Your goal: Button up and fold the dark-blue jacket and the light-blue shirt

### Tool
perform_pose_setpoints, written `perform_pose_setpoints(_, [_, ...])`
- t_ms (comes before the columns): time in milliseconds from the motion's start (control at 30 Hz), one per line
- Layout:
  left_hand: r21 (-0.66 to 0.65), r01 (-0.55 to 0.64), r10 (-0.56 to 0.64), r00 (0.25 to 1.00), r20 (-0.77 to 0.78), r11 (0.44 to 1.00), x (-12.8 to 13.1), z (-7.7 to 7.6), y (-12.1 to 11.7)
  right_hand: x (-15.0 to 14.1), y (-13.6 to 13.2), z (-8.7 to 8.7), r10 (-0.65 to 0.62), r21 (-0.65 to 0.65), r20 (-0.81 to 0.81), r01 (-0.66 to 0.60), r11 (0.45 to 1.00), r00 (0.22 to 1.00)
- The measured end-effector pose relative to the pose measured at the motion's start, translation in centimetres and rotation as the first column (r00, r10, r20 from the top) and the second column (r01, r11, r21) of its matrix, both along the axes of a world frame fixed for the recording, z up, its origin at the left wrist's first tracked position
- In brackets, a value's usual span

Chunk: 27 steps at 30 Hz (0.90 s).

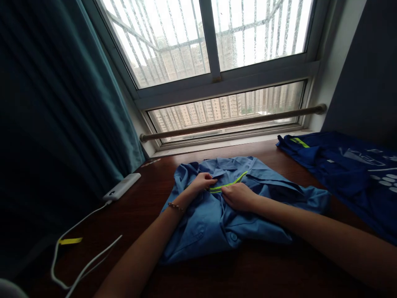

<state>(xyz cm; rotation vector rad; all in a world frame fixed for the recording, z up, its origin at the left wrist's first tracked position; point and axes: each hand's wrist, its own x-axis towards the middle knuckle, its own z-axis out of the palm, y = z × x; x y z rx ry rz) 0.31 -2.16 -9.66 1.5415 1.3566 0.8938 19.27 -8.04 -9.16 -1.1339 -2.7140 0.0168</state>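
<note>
A light blue work shirt (pixel 192 231) with a collar and buttons lies rumpled on the dark wooden table. Across its middle runs a yellow-green reflective strip (pixel 235 181). My left hand (pixel 202 182), a beaded bracelet on its wrist, pinches the shirt's cloth near the strip's left end. Close beside it on the right, my right hand (pixel 238 196) is closed on the shirt's front edge just below the strip. The fingertips of both hands are partly hidden by cloth and knuckles. One button (pixel 233 237) shows near the shirt's lower edge.
A darker blue printed garment (pixel 347 165) lies on the table at right. At left are a white power strip (pixel 122 186), its white cable (pixel 81 223) and a yellow tag (pixel 70 241). A teal curtain (pixel 102 103) hangs there. Behind the table, a metal rail (pixel 232 123) crosses the window.
</note>
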Motion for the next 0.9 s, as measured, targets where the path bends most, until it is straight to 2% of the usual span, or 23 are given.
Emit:
perform_pose_setpoints(133, [-0.141,0.087,-0.059,0.979,0.197,0.986,0.2,0.5,-0.4,0.0,0.0,0.4,-0.055,0.007,0.06,0.055,0.998,0.997])
perform_pose_setpoints(267, [-0.105,0.115,-0.084,0.962,0.26,0.988,1.8,0.2,-1.3,0.5,0.4,0.7,-0.056,-0.045,0.106,0.061,0.997,0.993])
perform_pose_setpoints(367, [-0.108,0.115,-0.078,0.951,0.298,0.987,2.6,-0.4,-1.5,0.9,0.8,0.6,-0.077,-0.049,0.014,0.077,0.996,0.997])
perform_pose_setpoints(500, [-0.135,0.127,-0.071,0.93,0.36,0.983,2.6,-1.0,-1.3,0.8,0.9,-0.4,-0.113,-0.012,-0.116,0.112,0.994,0.987])
perform_pose_setpoints(667, [-0.158,0.18,-0.106,0.915,0.389,0.971,2.4,-0.7,-1.5,0.6,0.9,-1.4,-0.104,-0.03,-0.21,0.1,0.995,0.972])
perform_pose_setpoints(767, [-0.139,0.199,-0.124,0.899,0.42,0.97,2.4,-0.6,-1.7,0.6,1.0,-1.5,-0.132,-0.034,-0.279,0.128,0.991,0.951])
perform_pose_setpoints(900, [-0.174,0.223,-0.127,0.889,0.44,0.959,2.3,-0.7,-1.5,0.6,1.0,-1.6,-0.167,-0.016,-0.314,0.17,0.985,0.935])
